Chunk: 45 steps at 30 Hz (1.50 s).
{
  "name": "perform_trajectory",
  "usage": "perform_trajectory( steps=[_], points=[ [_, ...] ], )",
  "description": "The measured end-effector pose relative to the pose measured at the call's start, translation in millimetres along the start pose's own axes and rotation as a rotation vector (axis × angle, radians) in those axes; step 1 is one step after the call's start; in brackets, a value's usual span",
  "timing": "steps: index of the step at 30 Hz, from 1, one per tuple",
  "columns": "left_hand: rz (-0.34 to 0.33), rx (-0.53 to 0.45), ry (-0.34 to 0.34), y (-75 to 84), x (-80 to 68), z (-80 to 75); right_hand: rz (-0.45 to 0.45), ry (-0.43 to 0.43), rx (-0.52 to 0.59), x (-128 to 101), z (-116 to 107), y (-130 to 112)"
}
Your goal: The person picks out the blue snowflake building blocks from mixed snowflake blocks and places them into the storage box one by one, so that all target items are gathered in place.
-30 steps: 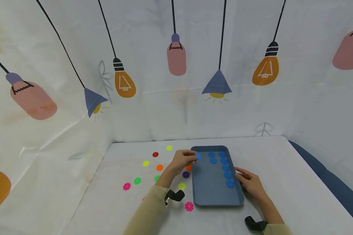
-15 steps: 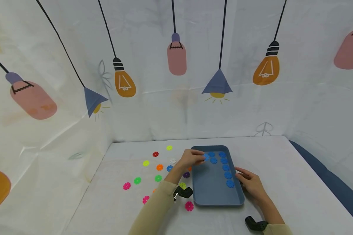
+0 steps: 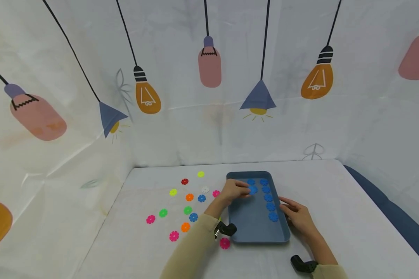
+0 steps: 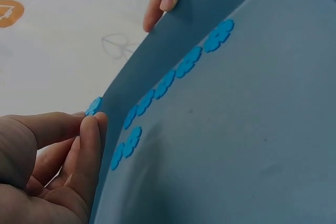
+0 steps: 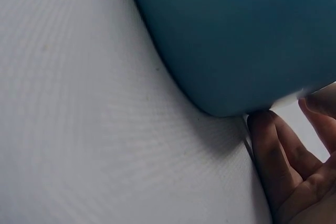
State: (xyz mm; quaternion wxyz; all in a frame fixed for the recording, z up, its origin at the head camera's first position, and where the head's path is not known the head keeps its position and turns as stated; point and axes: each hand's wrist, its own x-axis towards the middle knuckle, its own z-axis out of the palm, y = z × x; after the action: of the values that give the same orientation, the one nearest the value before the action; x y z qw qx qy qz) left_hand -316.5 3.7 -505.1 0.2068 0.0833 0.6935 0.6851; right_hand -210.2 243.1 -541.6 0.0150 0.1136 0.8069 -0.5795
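My left hand (image 3: 233, 191) is over the far part of a blue-grey tray (image 3: 253, 229). Between thumb and fingertips it pinches a small blue flower-shaped disc (image 4: 95, 105), seen in the left wrist view above the tray's rim. Several similar blue flower discs (image 4: 165, 84) lie flat inside: a line along the right side and a short second row near the far end. At the tray's right edge, my right hand (image 3: 299, 219) rests its fingertips against the outside of the rim; the right wrist view shows the fingers (image 5: 270, 153) touching the tray's edge.
Several coloured flower discs lie scattered on the white table (image 3: 125, 240) left of the tray, among them green (image 3: 163, 213), orange (image 3: 185, 227), blue (image 3: 201, 198) and pink (image 3: 225, 243) ones. A white printed sheet (image 3: 181, 135) hangs behind the table.
My left hand has moved rightward from the tray's left rim to over its inside, carrying the blue flower disc. More table discs are uncovered. The right hand stays at the rim.
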Motion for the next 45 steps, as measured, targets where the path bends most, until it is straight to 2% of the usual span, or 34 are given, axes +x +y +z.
perform_trajectory(
  steps=[7, 23, 31, 36, 41, 45],
  points=[
    [-0.029, -0.022, 0.007, -6.0, 4.2, 6.7, 0.001, 0.005, -0.008, -0.1, 0.3, -1.7],
    [-0.072, 0.059, 0.070, -23.1, 6.9, 19.6, 0.002, 0.000, 0.014, -2.0, 0.6, -2.0],
    [-0.035, 0.088, 0.081, -24.7, 7.6, 23.9, 0.001, -0.001, 0.019, -0.7, -0.6, -1.6],
    [0.007, 0.146, 0.120, -26.6, 7.1, 24.6, 0.006, 0.006, 0.007, 0.7, -0.2, -1.1],
    [0.008, 0.189, 0.153, -29.9, 4.5, 25.1, 0.023, 0.006, 0.002, 0.3, 1.4, 2.3],
    [0.024, 0.181, 0.159, -29.6, 4.0, 25.9, 0.013, 0.014, -0.001, 1.2, 2.0, 3.4]
  ],
)
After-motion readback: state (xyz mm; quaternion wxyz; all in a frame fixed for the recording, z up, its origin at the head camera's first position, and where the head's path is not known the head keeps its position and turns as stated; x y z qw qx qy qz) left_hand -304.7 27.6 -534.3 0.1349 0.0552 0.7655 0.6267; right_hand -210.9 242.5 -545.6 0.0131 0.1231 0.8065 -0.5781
